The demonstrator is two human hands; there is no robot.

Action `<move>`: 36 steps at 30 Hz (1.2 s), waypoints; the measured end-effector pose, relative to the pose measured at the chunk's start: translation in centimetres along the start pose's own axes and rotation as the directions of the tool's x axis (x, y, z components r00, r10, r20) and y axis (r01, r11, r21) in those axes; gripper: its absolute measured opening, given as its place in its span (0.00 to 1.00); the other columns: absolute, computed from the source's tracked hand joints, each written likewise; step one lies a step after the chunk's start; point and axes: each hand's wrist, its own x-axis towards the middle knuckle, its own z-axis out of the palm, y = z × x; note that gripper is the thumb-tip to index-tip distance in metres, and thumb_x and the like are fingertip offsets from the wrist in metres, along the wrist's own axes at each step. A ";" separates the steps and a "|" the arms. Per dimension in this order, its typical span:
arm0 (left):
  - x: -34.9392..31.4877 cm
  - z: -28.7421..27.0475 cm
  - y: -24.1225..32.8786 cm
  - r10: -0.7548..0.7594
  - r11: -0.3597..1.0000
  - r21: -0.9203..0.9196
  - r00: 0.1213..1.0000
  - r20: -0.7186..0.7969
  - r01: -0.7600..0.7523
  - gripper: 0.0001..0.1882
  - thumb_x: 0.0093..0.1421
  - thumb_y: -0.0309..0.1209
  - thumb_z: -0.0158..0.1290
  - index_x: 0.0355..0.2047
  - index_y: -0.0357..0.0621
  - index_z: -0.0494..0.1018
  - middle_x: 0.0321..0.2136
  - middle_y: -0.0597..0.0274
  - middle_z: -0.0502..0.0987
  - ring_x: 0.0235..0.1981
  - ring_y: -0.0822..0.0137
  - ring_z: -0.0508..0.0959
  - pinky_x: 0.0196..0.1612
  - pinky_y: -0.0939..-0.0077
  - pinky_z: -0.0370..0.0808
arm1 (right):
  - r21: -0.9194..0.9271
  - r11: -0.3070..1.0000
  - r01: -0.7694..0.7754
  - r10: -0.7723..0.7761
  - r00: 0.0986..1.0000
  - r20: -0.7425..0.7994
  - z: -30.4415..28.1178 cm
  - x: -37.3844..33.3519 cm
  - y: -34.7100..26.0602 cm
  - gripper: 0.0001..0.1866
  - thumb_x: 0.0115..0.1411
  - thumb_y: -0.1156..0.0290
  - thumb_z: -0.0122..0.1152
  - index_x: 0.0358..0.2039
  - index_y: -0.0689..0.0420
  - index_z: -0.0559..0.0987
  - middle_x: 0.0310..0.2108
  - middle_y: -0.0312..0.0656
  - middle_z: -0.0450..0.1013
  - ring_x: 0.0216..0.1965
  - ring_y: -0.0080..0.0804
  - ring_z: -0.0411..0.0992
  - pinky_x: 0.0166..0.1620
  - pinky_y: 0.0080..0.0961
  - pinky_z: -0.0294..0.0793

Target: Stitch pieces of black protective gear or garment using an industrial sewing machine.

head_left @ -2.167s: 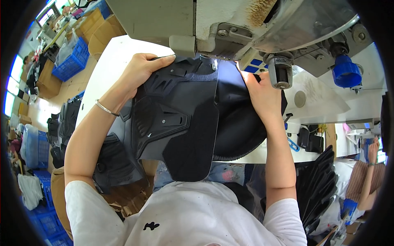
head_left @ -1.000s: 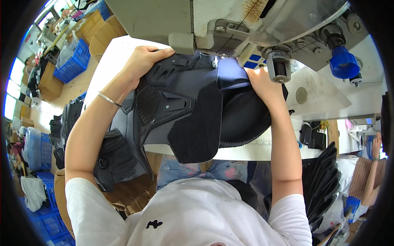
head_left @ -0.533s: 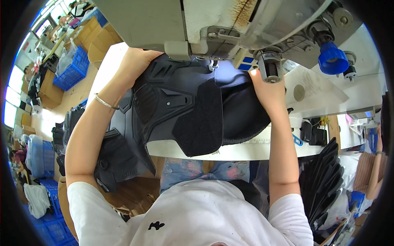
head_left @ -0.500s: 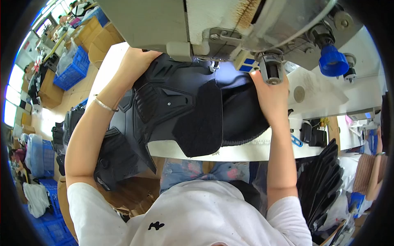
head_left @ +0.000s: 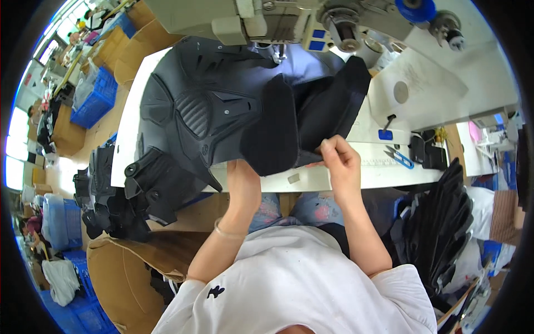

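A large black moulded panel [head_left: 167, 106] with ribbed and raised shapes lies across the white sewing table, its far side beneath the sewing machine's needle area [head_left: 278, 53]. On its right a smooth black flap [head_left: 270, 133] overlaps a second, folded black piece [head_left: 339, 103]. My right hand [head_left: 342, 158] pinches the near edge of this folded piece between thumb and fingers. My left hand [head_left: 243, 167] reaches under the flap from the near side; the black material hides its fingers.
Blue thread snips [head_left: 399, 157] and a black case [head_left: 434, 153] lie on the table at right. A cardboard box [head_left: 125, 278] stands below left. Stacked black pieces [head_left: 436, 222] hang at lower right, more black parts [head_left: 108, 195] at left. Blue crates [head_left: 94, 97] stand beyond.
My left hand has left the panel's far left edge and gone under its near side. My right hand has come nearer, from beside the machine to the folded piece's near edge.
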 end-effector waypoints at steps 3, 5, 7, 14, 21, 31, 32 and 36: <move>2.8 1.5 -2.4 0.041 0.916 -0.394 0.955 0.294 0.082 0.23 0.61 0.26 0.49 0.58 0.36 0.66 0.52 0.49 0.73 0.55 0.60 0.72 0.59 0.68 0.66 | -0.036 0.999 -0.006 0.003 0.997 -0.072 -1.3 0.0 -0.7 0.10 0.60 0.80 0.56 0.42 0.56 0.73 0.31 0.31 0.67 0.29 0.12 0.63 0.31 0.13 0.60; 2.9 3.0 -0.1 0.148 0.969 -0.236 0.931 0.333 -0.070 0.25 0.59 0.27 0.52 0.57 0.35 0.66 0.50 0.50 0.74 0.52 0.60 0.73 0.56 0.68 0.68 | -0.036 0.998 0.048 -0.052 0.989 -0.135 -1.3 -0.1 -0.6 0.17 0.58 0.84 0.54 0.48 0.55 0.71 0.36 0.32 0.67 0.31 0.12 0.61 0.32 0.12 0.59; 2.2 4.5 4.5 0.341 0.910 0.072 0.837 0.428 -0.408 0.29 0.55 0.29 0.59 0.56 0.33 0.67 0.46 0.51 0.75 0.46 0.59 0.75 0.52 0.69 0.71 | -0.156 0.967 0.203 -0.214 0.975 -0.059 -1.3 -0.2 -0.1 0.29 0.55 0.89 0.50 0.56 0.52 0.64 0.45 0.33 0.64 0.37 0.15 0.61 0.38 0.13 0.61; 2.1 4.9 8.5 0.366 0.731 0.263 0.687 0.628 -0.630 0.40 0.50 0.38 0.67 0.56 0.23 0.63 0.44 0.41 0.75 0.44 0.52 0.77 0.48 0.70 0.74 | -0.011 0.984 0.179 -0.178 0.964 -0.199 -1.0 -2.8 -0.5 0.43 0.60 0.68 0.57 0.69 0.49 0.43 0.64 0.50 0.54 0.62 0.41 0.60 0.60 0.37 0.62; 1.9 5.0 7.8 0.293 0.742 0.288 0.680 0.672 -0.605 0.41 0.52 0.40 0.65 0.57 0.21 0.61 0.47 0.35 0.73 0.47 0.46 0.75 0.51 0.64 0.72 | 0.338 0.929 -0.150 0.197 0.975 -0.107 1.5 -0.6 -3.1 0.56 0.57 0.61 0.67 0.71 0.50 0.34 0.62 0.50 0.57 0.61 0.38 0.60 0.62 0.35 0.60; 3.3 5.5 6.7 0.533 0.467 0.346 0.571 0.625 -0.814 0.27 0.65 0.33 0.49 0.58 0.25 0.60 0.51 0.31 0.70 0.51 0.40 0.73 0.53 0.60 0.70 | -0.310 0.950 -0.049 -0.074 0.925 -0.372 0.1 -0.2 0.1 0.38 0.54 0.70 0.66 0.62 0.60 0.58 0.54 0.45 0.64 0.58 0.37 0.62 0.62 0.33 0.59; 3.3 5.5 6.9 0.533 0.464 0.344 0.567 0.628 -0.816 0.27 0.65 0.33 0.49 0.58 0.25 0.60 0.51 0.31 0.70 0.51 0.40 0.73 0.53 0.60 0.70 | -0.151 0.989 -0.003 -0.045 0.949 -0.313 -0.4 0.2 0.1 0.39 0.56 0.64 0.65 0.64 0.61 0.57 0.56 0.46 0.64 0.61 0.38 0.59 0.65 0.34 0.55; 2.7 5.3 7.6 0.570 0.430 0.359 0.558 0.604 -0.828 0.16 0.63 0.32 0.53 0.46 0.33 0.72 0.45 0.38 0.74 0.44 0.46 0.76 0.46 0.61 0.73 | 0.522 0.817 -0.243 0.241 0.968 0.074 0.4 0.2 -2.4 0.40 0.54 0.65 0.68 0.64 0.61 0.58 0.58 0.46 0.64 0.59 0.36 0.62 0.63 0.33 0.58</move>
